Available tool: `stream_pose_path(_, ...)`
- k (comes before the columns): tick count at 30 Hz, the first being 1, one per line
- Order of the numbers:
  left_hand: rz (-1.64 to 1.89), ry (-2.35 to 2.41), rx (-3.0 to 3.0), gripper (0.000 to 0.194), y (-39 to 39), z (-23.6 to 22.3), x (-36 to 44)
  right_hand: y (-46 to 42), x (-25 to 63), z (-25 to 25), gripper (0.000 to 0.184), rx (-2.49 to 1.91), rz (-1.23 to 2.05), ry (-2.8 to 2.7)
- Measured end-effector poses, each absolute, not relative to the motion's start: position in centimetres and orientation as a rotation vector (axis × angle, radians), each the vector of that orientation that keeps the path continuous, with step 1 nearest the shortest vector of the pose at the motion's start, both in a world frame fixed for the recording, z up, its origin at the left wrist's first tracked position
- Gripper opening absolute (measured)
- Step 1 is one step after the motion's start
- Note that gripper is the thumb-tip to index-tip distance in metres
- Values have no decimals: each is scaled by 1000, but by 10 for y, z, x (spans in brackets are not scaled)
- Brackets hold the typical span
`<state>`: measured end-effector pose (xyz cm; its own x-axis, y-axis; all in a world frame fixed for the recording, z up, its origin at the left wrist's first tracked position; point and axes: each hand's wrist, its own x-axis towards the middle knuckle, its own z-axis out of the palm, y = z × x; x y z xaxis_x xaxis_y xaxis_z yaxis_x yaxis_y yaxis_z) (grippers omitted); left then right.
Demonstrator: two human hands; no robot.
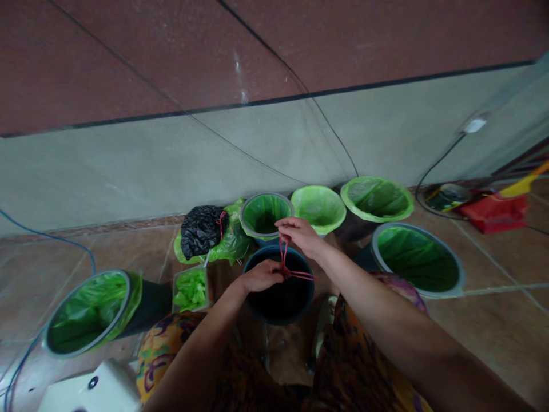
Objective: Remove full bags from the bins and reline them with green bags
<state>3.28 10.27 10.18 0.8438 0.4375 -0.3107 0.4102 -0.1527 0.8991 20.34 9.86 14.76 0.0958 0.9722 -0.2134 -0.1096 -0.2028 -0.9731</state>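
A blue bin [278, 319] with a dark inside stands right in front of me, between my legs. Over its opening, my left hand [263, 276] pinches a pink string [301, 276] near where its strands cross. My right hand [298, 234], a little higher and to the right, grips an upper loop of the same string, which is drawn taut between the two hands. Another loop sticks out to the right. Whether the string is fixed to a bag in the bin cannot be made out in the dark.
Bins with green liners stand around: a grey-rimmed bin [266, 197], a light-green-lined bin [318, 206], another bin [377, 197], a right bin [418, 257] and a tilted left bin [88, 315]. A black bag [201, 232], a tray of green bags [190, 290] and a red dustpan [493, 212] lie nearby.
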Motion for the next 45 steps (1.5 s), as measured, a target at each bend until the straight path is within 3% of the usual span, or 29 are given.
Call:
stream_pose_path(7, 165, 837, 1596, 38, 103, 99, 32, 93, 216, 146, 32, -2022, 791, -1601)
stream_pose_path(11, 250, 1051, 1439, 36, 106, 90, 31, 76, 209, 147, 41, -2027, 1027, -1955)
stream_pose_path(16, 242, 1078, 1436, 21, 112, 86, 28, 59, 193, 140, 23, -1882, 1366, -2091)
stream_pose_path(19, 229, 1000, 1662, 18, 115, 85, 25, 56, 189, 139, 21, -1788, 1510, -2104)
stream_pose_path(23, 248, 830, 2088, 24, 115, 89, 19, 60, 190, 138, 16, -1960, 1273, -2239)
stream_pose_path(26, 229, 859, 2342, 26, 111, 97, 18, 67, 193, 133, 22, -2118, 1021, -2149)
stream_pose_path(29, 207, 866, 2498, 27, 107, 103, 19, 73, 192, 124, 30, -1948, 986, -2065)
stream_pose_path(39, 317, 864, 2746, 20, 94, 93, 23, 71, 179, 98, 32, -1714, 1609, -1356)
stream_pose_path(45, 384, 1041, 2767, 23, 95, 88, 20, 70, 187, 95, 25, -1664, 1713, -1221)
